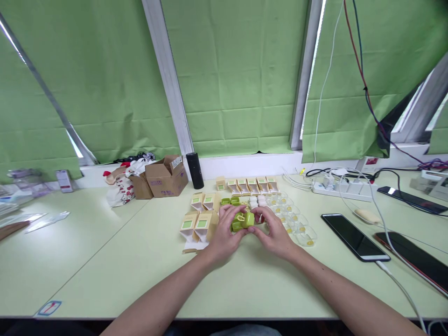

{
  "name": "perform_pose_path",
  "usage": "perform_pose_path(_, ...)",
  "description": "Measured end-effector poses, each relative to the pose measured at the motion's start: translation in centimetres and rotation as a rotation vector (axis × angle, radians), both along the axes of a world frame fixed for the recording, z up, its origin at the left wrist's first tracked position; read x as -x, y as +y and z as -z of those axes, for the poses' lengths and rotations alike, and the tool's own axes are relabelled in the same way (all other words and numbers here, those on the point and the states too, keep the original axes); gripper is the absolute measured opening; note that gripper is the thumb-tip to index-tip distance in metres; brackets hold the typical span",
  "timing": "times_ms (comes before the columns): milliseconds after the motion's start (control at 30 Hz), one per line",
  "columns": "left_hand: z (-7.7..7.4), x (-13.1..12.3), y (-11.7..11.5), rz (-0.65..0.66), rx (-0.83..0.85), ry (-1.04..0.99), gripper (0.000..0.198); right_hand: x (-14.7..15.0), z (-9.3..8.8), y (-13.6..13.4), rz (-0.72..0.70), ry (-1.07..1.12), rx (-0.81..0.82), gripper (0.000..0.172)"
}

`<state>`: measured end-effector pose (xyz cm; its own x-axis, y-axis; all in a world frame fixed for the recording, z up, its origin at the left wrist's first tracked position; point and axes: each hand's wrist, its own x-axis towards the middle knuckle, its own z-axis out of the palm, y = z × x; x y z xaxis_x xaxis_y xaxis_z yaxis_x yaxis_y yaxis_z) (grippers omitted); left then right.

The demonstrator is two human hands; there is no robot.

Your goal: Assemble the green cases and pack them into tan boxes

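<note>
Over the middle of the table, my left hand (224, 233) and my right hand (275, 232) are closed around a small glossy green case (248, 220) with a pale loop on it. The fingers of both hands touch it; part of it lies hidden behind my left fingers. Just beyond, more green cases (235, 200) sit on the table. White small pieces (257, 200) lie to their right, behind my right hand. Clear plastic shells (300, 227) with yellow dots spread in rows right of my right hand. Open cream boxes (206, 223) with green labels stand left of my left hand.
A row of cream boxes (252, 185) stands farther back. Behind are a black cylinder (195, 171), a cardboard box (167, 179) and a patterned cloth bag (121, 190). On the right lie phones (355, 237), cables and a white power strip (345, 190).
</note>
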<state>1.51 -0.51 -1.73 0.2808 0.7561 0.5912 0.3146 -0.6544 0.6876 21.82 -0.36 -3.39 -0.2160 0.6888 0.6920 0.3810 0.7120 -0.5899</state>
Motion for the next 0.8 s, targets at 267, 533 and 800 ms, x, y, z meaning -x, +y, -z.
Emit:
perform_pose_path(267,-0.4,0.0,-0.2,-0.057,0.088,-0.084,0.046,-1.7,-1.5,0.6,0.107,-0.035,-0.134,0.022)
perform_pose_path(533,0.3,0.6,1.3,-0.106,0.175,-0.211,0.047,-4.4,-3.3,1.3,0.475,-0.693,-0.041,0.017)
perform_pose_path(800,0.5,0.5,1.9,-0.018,0.24,-0.334,0.05,-4.1,-2.6,1.1,0.498,-0.987,0.037,0.016)
